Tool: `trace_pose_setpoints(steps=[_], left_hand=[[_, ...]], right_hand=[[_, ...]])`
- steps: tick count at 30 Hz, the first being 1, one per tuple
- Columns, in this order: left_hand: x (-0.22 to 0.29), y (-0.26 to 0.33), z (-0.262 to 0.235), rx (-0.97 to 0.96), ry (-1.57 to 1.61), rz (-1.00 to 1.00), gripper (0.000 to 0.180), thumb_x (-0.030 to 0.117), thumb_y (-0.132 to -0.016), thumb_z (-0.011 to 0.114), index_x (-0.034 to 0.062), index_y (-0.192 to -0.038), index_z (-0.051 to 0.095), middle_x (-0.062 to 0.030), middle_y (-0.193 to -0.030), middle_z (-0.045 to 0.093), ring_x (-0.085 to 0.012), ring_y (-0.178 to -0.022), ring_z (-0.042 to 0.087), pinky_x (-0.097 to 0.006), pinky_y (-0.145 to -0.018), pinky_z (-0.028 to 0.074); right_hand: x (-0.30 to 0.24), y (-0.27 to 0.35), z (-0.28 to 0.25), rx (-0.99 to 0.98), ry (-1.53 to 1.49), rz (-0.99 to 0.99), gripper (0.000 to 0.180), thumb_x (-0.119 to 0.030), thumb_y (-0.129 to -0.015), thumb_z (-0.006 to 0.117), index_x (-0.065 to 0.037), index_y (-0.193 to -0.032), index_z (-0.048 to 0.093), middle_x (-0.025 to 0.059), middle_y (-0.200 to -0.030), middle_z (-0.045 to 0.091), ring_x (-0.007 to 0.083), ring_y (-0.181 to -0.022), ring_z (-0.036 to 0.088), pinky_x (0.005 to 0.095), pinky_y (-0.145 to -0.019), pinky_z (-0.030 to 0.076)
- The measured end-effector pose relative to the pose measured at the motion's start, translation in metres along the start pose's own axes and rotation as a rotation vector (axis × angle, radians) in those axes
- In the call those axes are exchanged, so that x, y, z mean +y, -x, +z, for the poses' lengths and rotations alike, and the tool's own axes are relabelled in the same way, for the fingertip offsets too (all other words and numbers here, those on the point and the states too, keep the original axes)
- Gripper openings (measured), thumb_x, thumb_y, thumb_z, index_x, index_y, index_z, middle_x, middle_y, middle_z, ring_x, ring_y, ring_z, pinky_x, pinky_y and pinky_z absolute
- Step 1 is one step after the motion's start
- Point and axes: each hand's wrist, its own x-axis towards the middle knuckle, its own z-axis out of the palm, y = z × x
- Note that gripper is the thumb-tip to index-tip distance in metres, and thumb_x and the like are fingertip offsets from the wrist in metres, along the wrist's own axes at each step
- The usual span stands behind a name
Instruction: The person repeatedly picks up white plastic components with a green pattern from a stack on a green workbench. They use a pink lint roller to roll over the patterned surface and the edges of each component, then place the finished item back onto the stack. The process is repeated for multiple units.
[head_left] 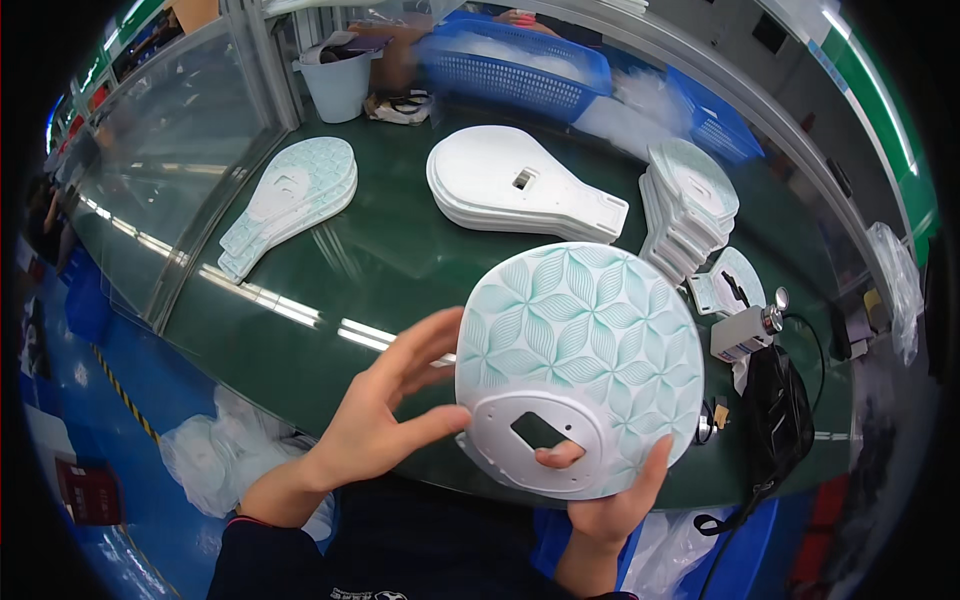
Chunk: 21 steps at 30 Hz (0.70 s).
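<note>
Panel [585,350] | right hand [612,508] pinching it, left hand [368,422] spread at its edge | seemingly unfinished | stacks [485,165] apart, done or waiting unclear

A blue basket [530,90] sits at twelve o'clock, a white bucket [343,92] at eleven, a black bag [779,412] at four.

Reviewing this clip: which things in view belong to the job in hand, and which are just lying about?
Likely in the job:
- patterned panel, held by the right hand, left hand at its edge
- left stack, similarly patterned
- middle stack, plain white on top
- right stack

Apparently lying about:
- black pouch
- pale bin
- bottle, though its use is unclear
</note>
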Motion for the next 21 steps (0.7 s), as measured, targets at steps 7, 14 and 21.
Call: trace_pose_setpoints(steps=[7,14,21], left_hand=[[0.015,0.012,0.008,0.001,0.223,0.005,0.045,-0.006,-0.072,0.060,-0.0042,-0.112,0.039,-0.0147,-0.100,0.056,-0.0185,-0.089,0.058,-0.029,-0.076,0.049],[0.021,0.018,0.008,0.024,0.325,0.119,0.025,-0.002,-0.079,0.054,-0.0051,-0.102,0.046,-0.0139,-0.089,0.060,-0.0147,-0.083,0.059,-0.024,-0.072,0.048],[0.027,0.020,0.004,0.055,0.238,0.155,0.019,0.005,-0.085,0.047,-0.0067,-0.099,0.051,-0.0121,-0.086,0.061,-0.0119,-0.078,0.059,-0.022,-0.067,0.047]], right_hand=[[-0.022,-0.006,-0.015,0.194,0.223,-0.259,0.059,-0.044,-0.088,0.032,-0.005,-0.130,0.017,0.0085,-0.131,0.028,0.0241,-0.118,0.032,0.0379,-0.096,0.028],[-0.025,0.006,-0.011,0.431,0.781,-0.681,0.091,-0.035,-0.071,0.062,0.002,-0.131,0.006,0.0175,-0.130,0.029,0.0239,-0.116,0.035,0.0322,-0.095,0.026],[-0.025,0.012,-0.022,0.143,1.163,-0.733,0.082,-0.010,-0.071,0.063,0.002,-0.131,0.009,0.0173,-0.130,0.030,0.0222,-0.114,0.038,0.0317,-0.093,0.033]])
